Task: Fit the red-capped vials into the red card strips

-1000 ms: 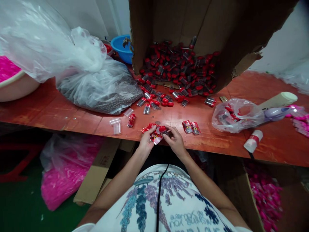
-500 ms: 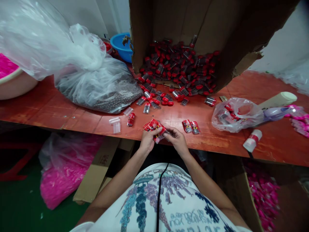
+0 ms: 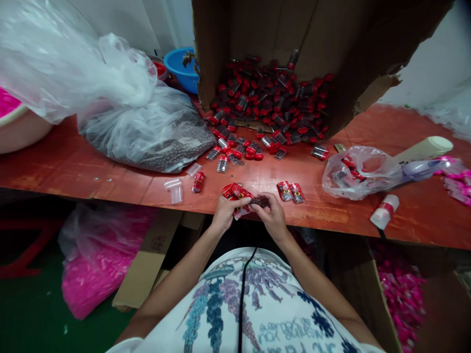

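My left hand (image 3: 223, 214) is closed on several red printed packets (image 3: 234, 190), held fanned at the table's front edge. Its thumb lies across them, pointing to the right. Close beside it, my right hand (image 3: 273, 215) pinches a small dark, lumpy item (image 3: 259, 201) between thumb and fingers, touching the packets; its exact kind is partly hidden. Two similar red-and-dark packets (image 3: 290, 191) lie side by side just right of my hands. On the left lie a red roll (image 3: 198, 182) and some clear empty plastic tubes (image 3: 176, 191).
A tipped cardboard box (image 3: 206, 63) spills many red-capped vials (image 3: 253, 147) of dark beads. Left of it sits a clear bag of dark beads (image 3: 158, 142) and a blue basin (image 3: 182, 71). A plastic bag (image 3: 358, 174), a pale tube (image 3: 427, 149) and a white roll (image 3: 384, 212) lie right.
My right fingers have turned the item they pinch, so more of its dark side shows beside the packets. My left hand keeps its hold. The view has shifted slightly.
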Tool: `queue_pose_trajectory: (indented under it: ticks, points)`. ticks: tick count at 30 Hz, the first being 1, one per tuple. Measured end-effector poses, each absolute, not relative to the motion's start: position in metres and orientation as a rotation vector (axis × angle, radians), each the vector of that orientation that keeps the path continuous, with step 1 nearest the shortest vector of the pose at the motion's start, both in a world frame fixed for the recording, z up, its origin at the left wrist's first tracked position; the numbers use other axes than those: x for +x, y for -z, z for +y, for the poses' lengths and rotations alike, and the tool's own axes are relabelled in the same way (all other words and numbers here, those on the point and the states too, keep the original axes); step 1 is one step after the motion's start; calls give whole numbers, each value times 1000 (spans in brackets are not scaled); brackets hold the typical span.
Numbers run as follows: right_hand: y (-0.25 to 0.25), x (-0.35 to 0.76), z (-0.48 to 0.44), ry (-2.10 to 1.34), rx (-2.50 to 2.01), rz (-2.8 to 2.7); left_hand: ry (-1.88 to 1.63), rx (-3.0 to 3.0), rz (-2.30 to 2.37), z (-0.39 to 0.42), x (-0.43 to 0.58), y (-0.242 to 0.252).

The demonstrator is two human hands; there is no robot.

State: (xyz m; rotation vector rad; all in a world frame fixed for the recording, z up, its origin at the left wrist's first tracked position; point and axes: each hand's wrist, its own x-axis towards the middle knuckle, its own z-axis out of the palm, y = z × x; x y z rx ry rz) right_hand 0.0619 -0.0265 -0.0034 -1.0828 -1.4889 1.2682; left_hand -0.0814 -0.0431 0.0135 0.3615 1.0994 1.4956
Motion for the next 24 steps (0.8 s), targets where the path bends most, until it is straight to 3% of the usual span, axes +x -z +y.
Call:
queue_pose_trajectory:
  ticks: [10,17,24]
  points:
    - [0,64,-18,-1532,-1073,-1150,-1429,391,1013,-45,-84,-18]
    - [-1,66,-27,-1267,-1103,-1482,-1535,476,1173,-44,-74,-11]
    - [0,64,-23,-1584,-1050,-1098,-1463,492,1142,-45,-77,-15]
